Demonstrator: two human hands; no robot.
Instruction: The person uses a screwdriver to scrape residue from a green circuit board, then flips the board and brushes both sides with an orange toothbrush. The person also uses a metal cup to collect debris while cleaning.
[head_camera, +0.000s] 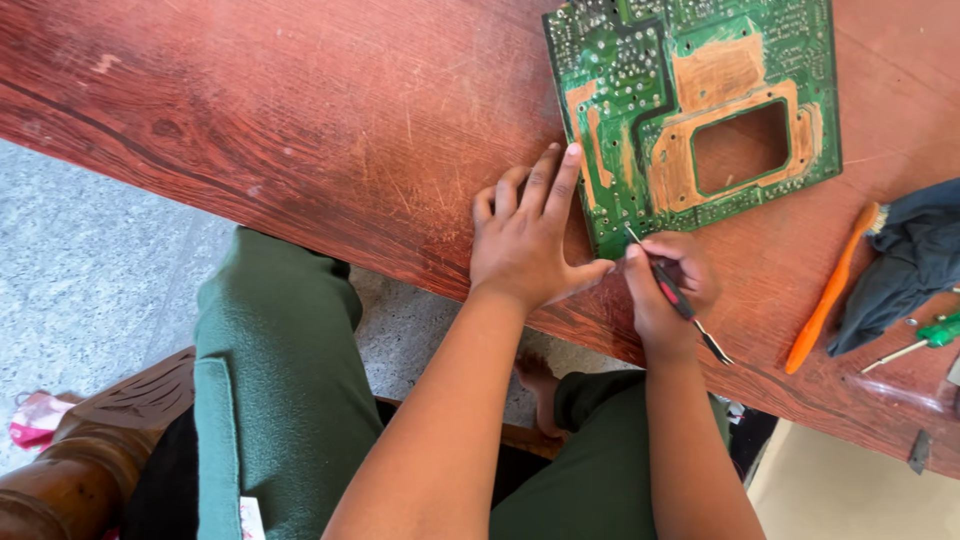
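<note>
Circuit board (700, 110), green, upper right of frame on the table (330, 120). We press our left hand (525, 240), fingers spread flat, beside its lower-left corner. Our right hand (668, 290) pinches a red-handled tool (672, 290), tip slanting up-left onto that corner.

A scratched reddish wooden table (300, 120) carries a green circuit board (690, 110) at its far edge, an orange toothbrush (832, 290) beside a dark cloth (905, 260), and a green-handled screwdriver (925, 338) near the right edge
</note>
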